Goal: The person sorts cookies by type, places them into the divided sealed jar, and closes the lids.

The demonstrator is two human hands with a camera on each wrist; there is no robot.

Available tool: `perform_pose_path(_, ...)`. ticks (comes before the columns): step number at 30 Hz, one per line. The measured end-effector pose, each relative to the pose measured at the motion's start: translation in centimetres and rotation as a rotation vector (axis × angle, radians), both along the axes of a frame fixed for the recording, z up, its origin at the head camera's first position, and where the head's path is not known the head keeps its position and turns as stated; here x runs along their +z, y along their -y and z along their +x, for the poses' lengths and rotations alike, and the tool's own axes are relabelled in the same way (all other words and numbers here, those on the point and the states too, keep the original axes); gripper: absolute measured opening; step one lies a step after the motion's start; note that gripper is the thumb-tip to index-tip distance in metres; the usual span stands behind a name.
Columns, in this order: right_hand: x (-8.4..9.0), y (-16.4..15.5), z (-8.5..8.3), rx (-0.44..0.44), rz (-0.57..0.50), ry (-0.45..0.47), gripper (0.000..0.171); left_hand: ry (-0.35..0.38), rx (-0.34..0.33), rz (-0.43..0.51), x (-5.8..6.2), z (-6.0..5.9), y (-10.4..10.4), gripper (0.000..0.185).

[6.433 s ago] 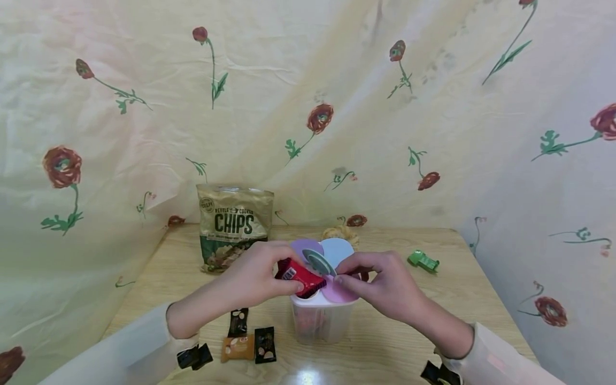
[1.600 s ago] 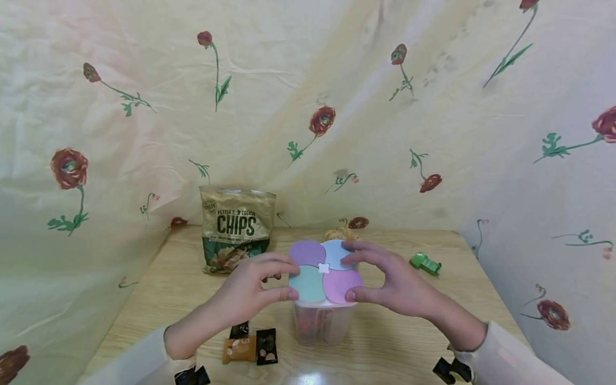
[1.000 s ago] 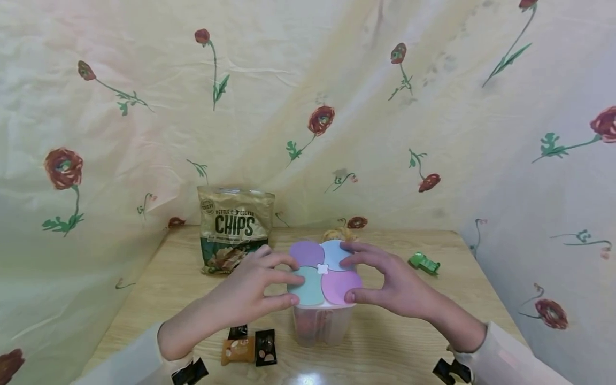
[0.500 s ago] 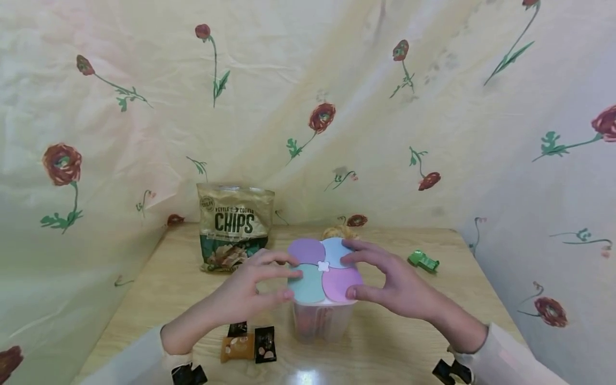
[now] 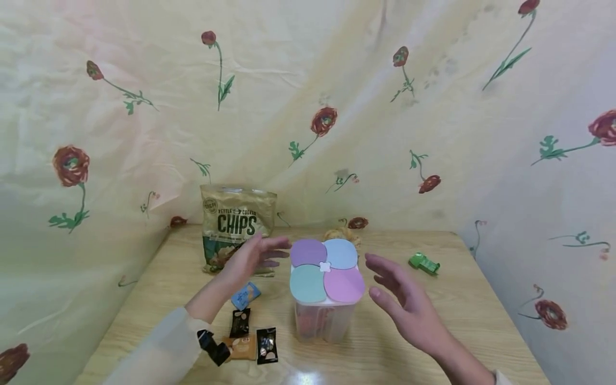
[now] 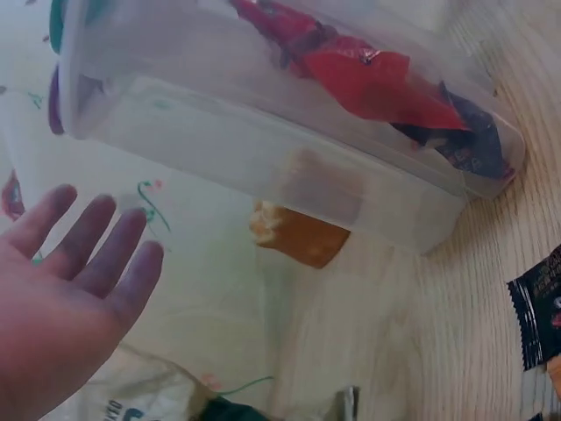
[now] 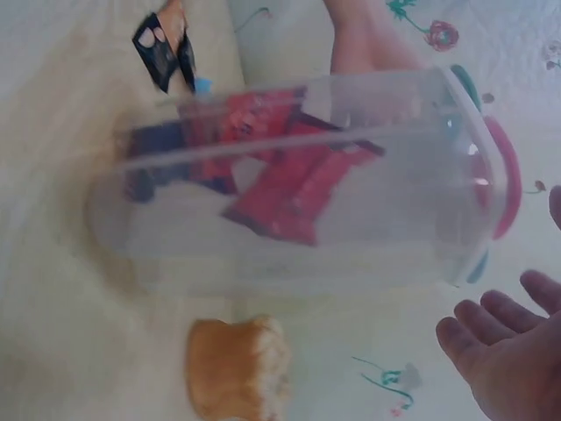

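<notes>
A clear storage container (image 5: 323, 321) stands upright on the table, its purple, blue, green and pink lids (image 5: 308, 283) all lying flat. Red packets (image 7: 298, 189) and a dark one (image 6: 469, 140) show through its wall in the wrist views. My left hand (image 5: 252, 256) hovers just left of the container, fingers extended and holding nothing. To the right, my right hand (image 5: 404, 305) is likewise apart from it, fingers loosely bent and palm bare. Nearest my left hand are a chips bag (image 5: 238, 224) behind it and a blue packet (image 5: 246, 295) below.
Two black packets (image 5: 267, 345) and an orange-brown packet (image 5: 243, 347) lie at the front left, partly behind the left wrist. Behind the container sits a brown object with a pale bumpy top (image 7: 232, 368). A crumpled green packet (image 5: 424, 263) is at the right.
Earlier my left hand held a red packet and my right lifted the green lid. Later both hands touched the lowered lids. Now they have drawn apart sideways, and the blue packet shows.
</notes>
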State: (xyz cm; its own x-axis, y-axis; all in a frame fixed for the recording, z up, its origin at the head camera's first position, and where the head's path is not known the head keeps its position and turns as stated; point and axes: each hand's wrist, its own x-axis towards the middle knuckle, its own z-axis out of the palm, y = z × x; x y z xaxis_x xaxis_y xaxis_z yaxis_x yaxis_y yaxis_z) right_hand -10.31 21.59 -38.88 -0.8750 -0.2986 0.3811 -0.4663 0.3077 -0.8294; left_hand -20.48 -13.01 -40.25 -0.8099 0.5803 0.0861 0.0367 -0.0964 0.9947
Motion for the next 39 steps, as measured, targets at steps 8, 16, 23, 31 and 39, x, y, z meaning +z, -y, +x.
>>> perform_pose_path(8,-3.1,0.5,2.3,-0.099,0.033,0.077,0.042,0.180,-0.088,0.028,-2.2,-2.2,-1.5,0.082)
perform_pose_path(16,-4.7,1.7,4.7,-0.274,-0.029,0.465,0.033,0.271,-0.193,-0.008,-3.4,-3.6,-2.0,0.079)
perform_pose_path(23,-4.6,2.6,5.7,-0.256,-0.152,0.549,0.034,0.273,-0.205,-0.012,-3.8,-3.8,-2.0,0.074)
perform_pose_path(31,-4.8,2.9,6.1,-0.203,-0.123,0.467,0.031,0.270,-0.192,0.011,-3.9,-3.6,-1.7,0.074)
perform_pose_path(39,-4.9,2.8,6.1,-0.158,-0.131,0.429,0.033,0.272,-0.181,0.014,-4.2,-2.9,-1.4,0.074)
